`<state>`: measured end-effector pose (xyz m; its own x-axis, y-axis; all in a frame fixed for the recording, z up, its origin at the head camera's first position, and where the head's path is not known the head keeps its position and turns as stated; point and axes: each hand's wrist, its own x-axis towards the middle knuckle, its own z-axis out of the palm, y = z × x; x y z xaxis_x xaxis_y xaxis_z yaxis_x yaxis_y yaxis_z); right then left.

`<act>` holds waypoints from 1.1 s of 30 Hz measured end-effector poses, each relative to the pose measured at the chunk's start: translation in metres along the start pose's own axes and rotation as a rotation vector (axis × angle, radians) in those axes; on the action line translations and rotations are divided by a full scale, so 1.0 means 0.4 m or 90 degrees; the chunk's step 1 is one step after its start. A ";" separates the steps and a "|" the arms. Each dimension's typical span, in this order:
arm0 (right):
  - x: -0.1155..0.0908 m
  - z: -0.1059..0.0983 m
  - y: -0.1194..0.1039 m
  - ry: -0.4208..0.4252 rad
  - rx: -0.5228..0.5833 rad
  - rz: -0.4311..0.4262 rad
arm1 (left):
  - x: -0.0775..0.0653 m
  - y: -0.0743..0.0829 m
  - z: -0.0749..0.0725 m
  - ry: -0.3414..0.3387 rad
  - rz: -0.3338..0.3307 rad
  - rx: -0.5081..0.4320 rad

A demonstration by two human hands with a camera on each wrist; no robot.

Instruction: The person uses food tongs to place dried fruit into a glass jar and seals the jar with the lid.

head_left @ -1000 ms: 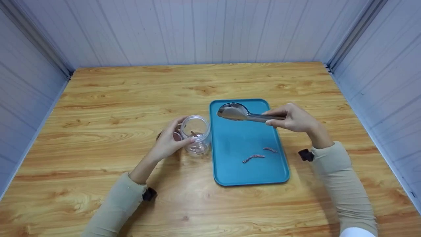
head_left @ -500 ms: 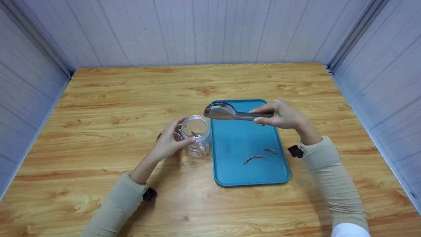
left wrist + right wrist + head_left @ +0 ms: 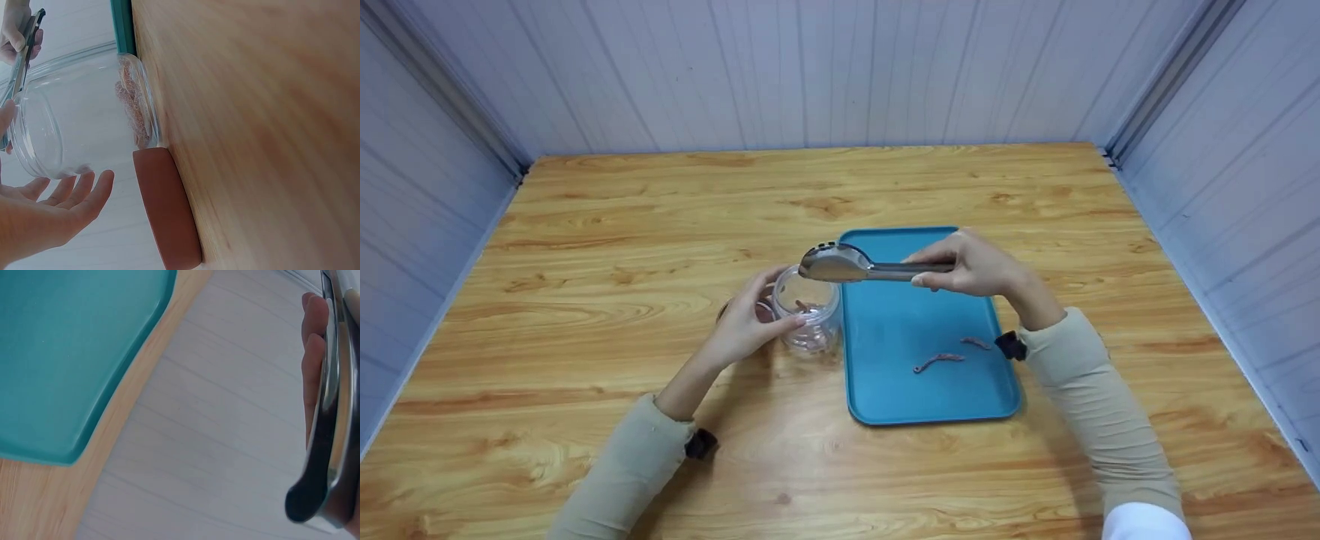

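Observation:
My left hand (image 3: 741,324) grips a clear plastic jar (image 3: 813,330), thumb and fingers on either side near its mouth. Brownish-pink worm-like pieces (image 3: 132,104) lie at the jar's bottom. With thumb and fingers, my right hand (image 3: 979,266) pinches the handles of metal tongs (image 3: 836,266). The tongs' rounded head overlaps the jar's far rim in the head view. A small reddish bit (image 3: 8,148) shows by the tongs' head in the left wrist view. Two worm-like pieces, one longer (image 3: 939,360) and one shorter (image 3: 976,343), lie on the blue tray (image 3: 885,397).
Beside the jar, partly behind my left hand, a reddish-brown round lid-like piece (image 3: 169,208) rests on the wooden table (image 3: 660,225). The tray stands right next to the jar's other side. White panel walls (image 3: 810,75) enclose the table at the back and sides.
My right hand has carried the tongs left across the tray, from above its far part to over the jar's mouth. The left hand and jar have stayed put.

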<state>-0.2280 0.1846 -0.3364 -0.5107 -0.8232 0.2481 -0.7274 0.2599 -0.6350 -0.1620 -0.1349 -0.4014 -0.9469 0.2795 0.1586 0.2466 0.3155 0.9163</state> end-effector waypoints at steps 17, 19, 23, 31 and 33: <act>0.005 0.014 0.004 -0.010 0.018 0.005 | -0.009 0.036 0.000 -0.006 -0.015 0.016; 0.000 0.008 -0.008 -0.010 0.023 0.015 | -0.015 0.065 0.000 -0.009 -0.021 0.017; -0.014 -0.010 -0.050 -0.006 0.019 0.027 | -0.021 0.097 -0.001 -0.009 -0.029 0.023; -0.066 -0.032 -0.061 0.025 -0.009 0.054 | -0.021 0.101 -0.002 -0.007 -0.036 0.022; -0.080 -0.034 -0.058 0.033 -0.018 0.061 | -0.022 0.101 -0.003 -0.005 -0.036 0.024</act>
<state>-0.2009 0.2120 -0.3196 -0.6013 -0.7666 0.2254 -0.6861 0.3507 -0.6374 -0.1440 -0.1256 -0.3653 -0.9578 0.2678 0.1042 0.2009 0.3650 0.9091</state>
